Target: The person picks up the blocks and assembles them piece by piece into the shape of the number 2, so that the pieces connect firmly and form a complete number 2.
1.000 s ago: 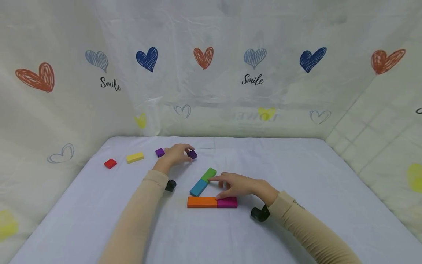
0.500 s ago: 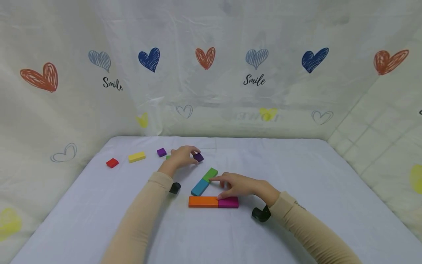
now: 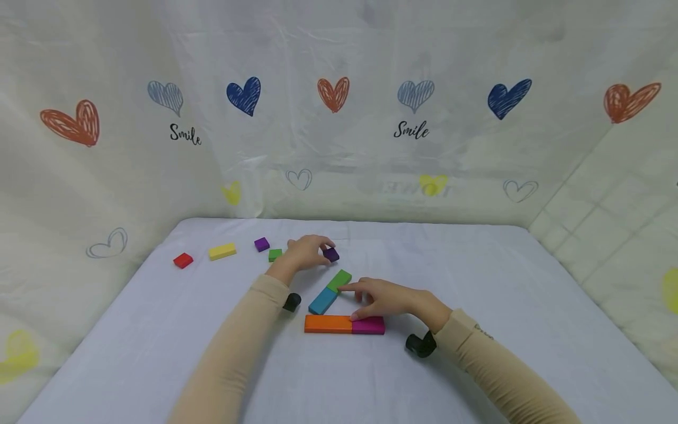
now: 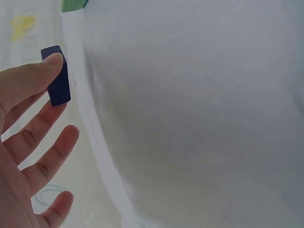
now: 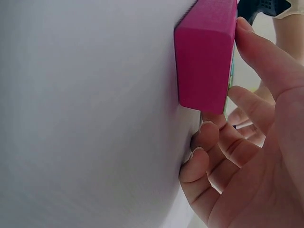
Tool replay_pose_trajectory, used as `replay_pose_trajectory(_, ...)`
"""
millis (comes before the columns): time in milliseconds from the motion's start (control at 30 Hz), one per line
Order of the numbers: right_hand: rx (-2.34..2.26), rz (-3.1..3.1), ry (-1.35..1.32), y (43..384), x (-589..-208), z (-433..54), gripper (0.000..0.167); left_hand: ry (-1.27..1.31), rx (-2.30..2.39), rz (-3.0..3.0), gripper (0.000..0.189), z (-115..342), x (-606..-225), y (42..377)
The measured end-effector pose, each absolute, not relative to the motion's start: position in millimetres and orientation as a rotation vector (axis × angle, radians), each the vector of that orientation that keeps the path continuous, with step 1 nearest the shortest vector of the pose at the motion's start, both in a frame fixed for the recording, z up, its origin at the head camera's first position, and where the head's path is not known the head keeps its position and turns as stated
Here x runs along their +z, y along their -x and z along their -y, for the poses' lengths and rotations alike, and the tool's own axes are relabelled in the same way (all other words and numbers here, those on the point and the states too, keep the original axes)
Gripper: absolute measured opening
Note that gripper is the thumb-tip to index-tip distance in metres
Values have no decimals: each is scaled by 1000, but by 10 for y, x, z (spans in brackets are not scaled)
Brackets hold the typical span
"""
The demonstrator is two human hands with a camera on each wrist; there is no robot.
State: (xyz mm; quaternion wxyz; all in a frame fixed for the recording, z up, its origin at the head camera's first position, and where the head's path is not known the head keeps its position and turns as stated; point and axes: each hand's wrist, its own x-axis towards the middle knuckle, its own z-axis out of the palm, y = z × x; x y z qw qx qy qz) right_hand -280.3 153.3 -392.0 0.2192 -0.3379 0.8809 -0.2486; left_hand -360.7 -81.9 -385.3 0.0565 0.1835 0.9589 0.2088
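Thumb and fingertips of my left hand point(image 3: 306, 253) pinch a dark purple block point(image 3: 331, 255), held beyond the slanted blocks; the left wrist view shows the same purple block point(image 4: 59, 78) with the other fingers spread. An orange block point(image 3: 328, 324) and a magenta block point(image 3: 368, 325) lie end to end. Behind them, a blue block point(image 3: 323, 301) and a green block point(image 3: 343, 278) form a slanted row. My right hand point(image 3: 392, 299) touches the green block with its extended index finger, while its thumb rests where orange and magenta meet. The magenta block's end point(image 5: 202, 69) fills the right wrist view's upper middle.
On the left part of the white-covered table point(image 3: 477, 282) lie a red block point(image 3: 183, 261), a yellow block point(image 3: 222, 251), a purple block point(image 3: 262, 244) and a small green block point(image 3: 275, 255). A curtain printed with hearts point(image 3: 333, 94) hangs behind the table.
My left hand has moved right with the dark purple block, uncovering the small green block behind it. The right hand keeps its place on the blocks. The head view has shifted slightly.
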Motion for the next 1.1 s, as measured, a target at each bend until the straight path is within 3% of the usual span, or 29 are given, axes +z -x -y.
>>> replay_pose_trajectory(1100, -692, -2436, 937, 2811, -3934, -1532, 65, -539, 630, -2862, 41, 606, -3811, 3602)
